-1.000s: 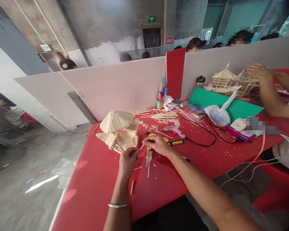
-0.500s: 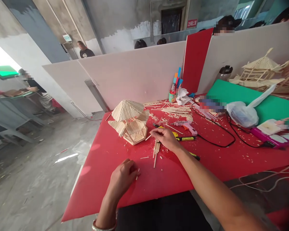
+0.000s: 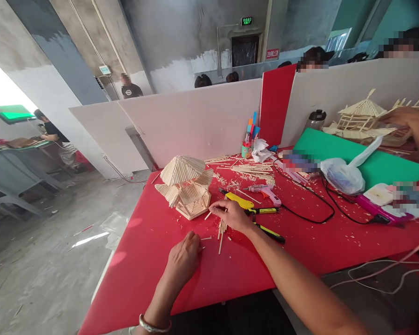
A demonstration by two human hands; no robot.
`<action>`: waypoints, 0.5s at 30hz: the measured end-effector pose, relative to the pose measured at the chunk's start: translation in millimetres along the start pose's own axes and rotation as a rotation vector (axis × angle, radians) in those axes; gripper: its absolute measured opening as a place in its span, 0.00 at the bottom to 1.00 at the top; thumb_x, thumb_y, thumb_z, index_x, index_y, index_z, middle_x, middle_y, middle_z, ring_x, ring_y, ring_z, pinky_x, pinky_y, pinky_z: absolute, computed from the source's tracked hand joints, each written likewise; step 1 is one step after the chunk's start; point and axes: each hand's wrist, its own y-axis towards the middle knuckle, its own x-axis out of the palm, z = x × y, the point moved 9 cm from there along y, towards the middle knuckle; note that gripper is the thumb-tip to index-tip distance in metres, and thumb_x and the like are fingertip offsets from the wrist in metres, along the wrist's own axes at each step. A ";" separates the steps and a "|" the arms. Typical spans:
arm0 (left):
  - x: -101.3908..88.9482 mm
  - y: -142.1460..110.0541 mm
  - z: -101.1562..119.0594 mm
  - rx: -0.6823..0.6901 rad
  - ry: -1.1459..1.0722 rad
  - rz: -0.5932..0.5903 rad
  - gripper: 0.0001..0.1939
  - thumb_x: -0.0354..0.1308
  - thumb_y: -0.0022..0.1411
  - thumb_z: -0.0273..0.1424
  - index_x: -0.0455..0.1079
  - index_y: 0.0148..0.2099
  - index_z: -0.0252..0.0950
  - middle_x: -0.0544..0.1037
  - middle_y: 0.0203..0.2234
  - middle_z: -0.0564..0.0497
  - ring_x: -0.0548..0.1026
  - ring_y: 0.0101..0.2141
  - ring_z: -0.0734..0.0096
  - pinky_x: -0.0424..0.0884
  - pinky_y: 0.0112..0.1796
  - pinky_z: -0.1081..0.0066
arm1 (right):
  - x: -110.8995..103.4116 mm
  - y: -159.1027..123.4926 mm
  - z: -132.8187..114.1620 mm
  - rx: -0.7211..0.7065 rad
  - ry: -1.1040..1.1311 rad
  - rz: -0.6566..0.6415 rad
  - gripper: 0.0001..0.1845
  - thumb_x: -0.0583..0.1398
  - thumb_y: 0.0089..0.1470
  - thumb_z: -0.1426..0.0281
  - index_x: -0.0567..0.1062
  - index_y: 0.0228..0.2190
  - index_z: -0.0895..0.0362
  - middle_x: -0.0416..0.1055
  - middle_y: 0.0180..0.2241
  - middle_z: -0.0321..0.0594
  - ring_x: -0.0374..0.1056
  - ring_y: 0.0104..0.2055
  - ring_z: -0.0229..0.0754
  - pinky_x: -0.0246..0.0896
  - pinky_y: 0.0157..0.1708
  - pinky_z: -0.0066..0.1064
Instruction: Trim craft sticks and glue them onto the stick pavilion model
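Observation:
My right hand (image 3: 232,215) pinches a short wooden stick (image 3: 207,216) beside the base of a small pavilion model (image 3: 185,187) built of thin sticks, with a two-tier roof. Closer to the table's front, my left hand (image 3: 184,255) is closed, and a short stick piece (image 3: 203,248) pokes out at its fingertips. Another cut piece (image 3: 206,238) lies on the table just by those fingers. Under my right hand a small bundle of sticks (image 3: 221,235) is partly hidden. Yellow-handled pliers (image 3: 242,200) and a pink glue gun (image 3: 269,193) lie beyond my right hand.
Loose sticks (image 3: 254,171) and shavings cover the back of the red table (image 3: 143,270). A pen cup (image 3: 246,150), a plastic bag (image 3: 342,174) and a green board (image 3: 377,156) stand or lie there. At the right, another person's hand (image 3: 405,118) touches another stick model (image 3: 361,114).
The camera view has tilted up slightly. My left hand has moved up toward the loose cut piece, turning its back upward. My right hand still pinches its stick. Another person's hand appears at right.

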 end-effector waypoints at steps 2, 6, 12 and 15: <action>0.1 11.3 2.9 0.030 -0.250 -0.076 0.09 0.51 0.62 0.26 0.61 0.29 0.39 0.72 0.26 0.51 0.70 0.27 0.69 0.63 0.30 0.71 | 1.3 0.6 -0.6 -0.021 -0.017 -0.004 0.17 0.60 0.59 0.56 0.82 0.35 0.54 0.80 0.35 0.40 0.74 0.38 0.43 0.66 0.39 0.30; -1.2 34.5 5.8 -0.031 -0.876 -0.280 0.10 0.59 0.58 0.38 0.65 0.33 0.37 0.69 0.21 0.56 0.64 0.18 0.76 0.58 0.21 0.74 | -0.9 1.6 -4.2 -0.053 -0.059 0.009 0.17 0.59 0.60 0.55 0.82 0.36 0.53 0.80 0.34 0.39 0.74 0.37 0.43 0.65 0.39 0.30; -10.0 58.3 -5.4 -0.139 -1.341 -0.122 0.23 0.74 0.42 0.40 0.74 0.39 0.34 0.72 0.23 0.55 0.67 0.19 0.79 0.61 0.21 0.76 | -2.7 1.4 -7.4 -0.064 -0.108 0.029 0.18 0.58 0.62 0.55 0.82 0.35 0.52 0.79 0.32 0.39 0.72 0.34 0.42 0.62 0.34 0.28; 2.7 58.9 -9.2 -0.183 -1.455 -0.112 0.23 0.76 0.40 0.40 0.76 0.35 0.33 0.75 0.26 0.52 0.67 0.19 0.81 0.59 0.19 0.77 | -1.9 0.7 -5.2 -0.058 -0.166 0.034 0.14 0.59 0.62 0.59 0.82 0.34 0.53 0.78 0.31 0.38 0.71 0.32 0.41 0.61 0.33 0.28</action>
